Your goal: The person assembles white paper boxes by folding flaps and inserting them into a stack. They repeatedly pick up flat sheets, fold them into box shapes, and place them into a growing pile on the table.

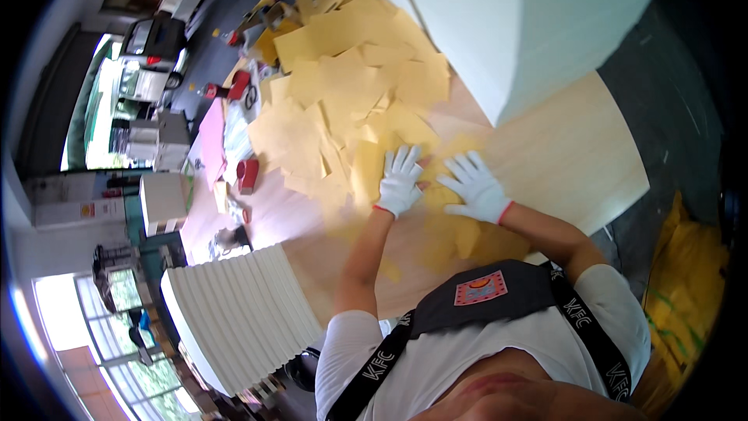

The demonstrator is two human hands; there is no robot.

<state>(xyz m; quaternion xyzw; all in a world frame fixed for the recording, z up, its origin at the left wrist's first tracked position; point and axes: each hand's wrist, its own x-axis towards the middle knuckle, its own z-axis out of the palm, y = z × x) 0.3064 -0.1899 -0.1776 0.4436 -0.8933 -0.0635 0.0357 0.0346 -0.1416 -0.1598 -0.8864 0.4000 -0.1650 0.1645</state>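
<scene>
My left hand (400,181), in a white glove with a red cuff, lies with fingers stretched over yellow paper pieces (366,171) on the wooden table (561,148). Bare skin shows beside that glove, by the thumb side. To its right, my right hand (477,189) wears a matching glove; its fingers are spread and hold nothing visible. Blurred yellow sheets (491,242) lie between my arms, close to my body. Beyond my left hand spreads a loose, overlapping heap of yellow paper (335,93). Whether either palm presses on paper is hard to make out.
A large white block (483,31) stands at the far right of the table. A stack of white boards (241,312) is at the near left. Red tape dispensers (248,176), scissors (250,97) and a pink sheet (211,140) lie left. A yellow sack (670,288) sits right.
</scene>
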